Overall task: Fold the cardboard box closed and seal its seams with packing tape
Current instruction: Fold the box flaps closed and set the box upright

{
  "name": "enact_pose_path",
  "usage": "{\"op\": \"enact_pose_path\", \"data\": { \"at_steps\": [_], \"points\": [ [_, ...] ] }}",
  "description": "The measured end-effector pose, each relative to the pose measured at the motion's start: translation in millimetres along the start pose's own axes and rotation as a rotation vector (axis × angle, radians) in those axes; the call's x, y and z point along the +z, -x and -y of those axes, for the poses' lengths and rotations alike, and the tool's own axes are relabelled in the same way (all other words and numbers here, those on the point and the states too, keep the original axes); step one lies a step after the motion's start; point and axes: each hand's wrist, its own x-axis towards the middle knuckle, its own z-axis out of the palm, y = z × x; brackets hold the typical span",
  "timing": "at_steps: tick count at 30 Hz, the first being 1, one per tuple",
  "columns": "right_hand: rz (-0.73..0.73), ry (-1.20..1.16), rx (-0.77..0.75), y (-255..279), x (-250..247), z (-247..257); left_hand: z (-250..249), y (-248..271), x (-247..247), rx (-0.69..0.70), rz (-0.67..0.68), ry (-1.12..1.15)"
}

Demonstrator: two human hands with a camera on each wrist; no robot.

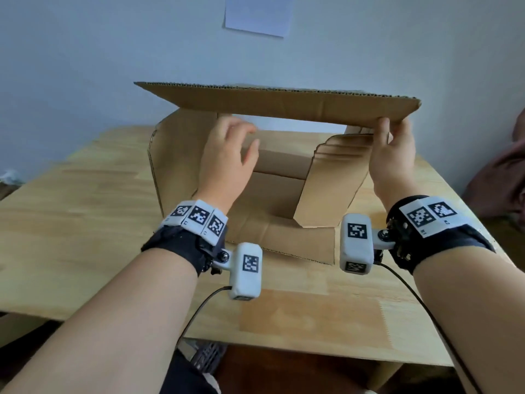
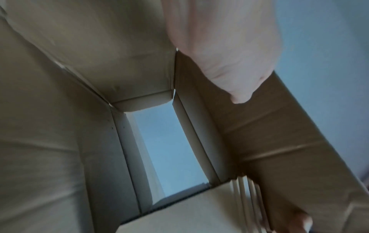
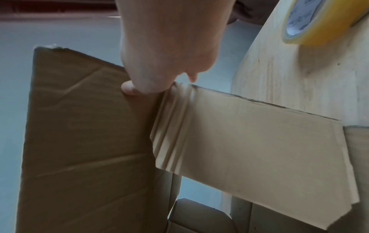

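A brown cardboard box [image 1: 181,155] lies on its side on the wooden table [image 1: 85,223], its mouth facing me. My right hand [image 1: 386,129] pinches the right corner of the long top flap [image 1: 284,105] and holds it about level above the opening; the thumb [image 3: 127,88] presses its underside. My left hand [image 1: 241,140] hovers at the mouth just below that flap, fingers spread and relaxed, holding nothing. The creased right side flap [image 1: 335,177] juts toward me and the bottom flap [image 1: 284,240] lies on the table. A yellow tape roll [image 3: 319,23] shows only in the right wrist view.
The box's far end [image 2: 167,149] is partly open, with the pale wall showing through the gap. A sheet of paper [image 1: 258,15] hangs on the wall behind. Dark red fabric [image 1: 500,177] lies past the table's right edge. Camera cables trail from both wrists.
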Motion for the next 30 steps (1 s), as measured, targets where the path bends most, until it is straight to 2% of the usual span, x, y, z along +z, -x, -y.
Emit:
{"op": "enact_pose_path", "data": {
  "at_steps": [3,6,9,13,17,22,27,30],
  "points": [
    [-0.056,-0.027,0.050,-0.9,-0.2,-2.5,8.5,-0.8,-17.8,0.035,-0.199,-0.199],
    [-0.121,-0.012,0.071,-1.6,1.3,-4.2,16.5,-3.0,-29.0,-0.105,-0.295,-0.210],
    [-0.150,0.040,0.105,-0.7,1.9,-4.7,25.7,-5.4,-36.6,-0.317,-0.239,-0.129],
    [-0.135,0.027,0.147,2.3,3.1,-1.3,32.7,-8.5,-40.7,-0.517,-0.120,0.239],
    [-0.098,0.017,0.126,5.6,9.9,1.8,43.8,-12.4,-40.9,-0.524,-0.122,0.255],
    [-0.098,-0.013,0.110,-0.9,13.1,-5.8,57.7,-27.1,-43.9,-0.578,-0.134,0.047],
    [-0.131,-0.149,0.161,-2.7,20.8,-2.2,68.3,-30.7,-39.8,-0.526,-0.142,0.158],
    [-0.050,-0.212,0.231,8.1,34.6,11.3,59.3,-28.3,-31.0,-0.480,-0.128,0.190]
  ]
}}
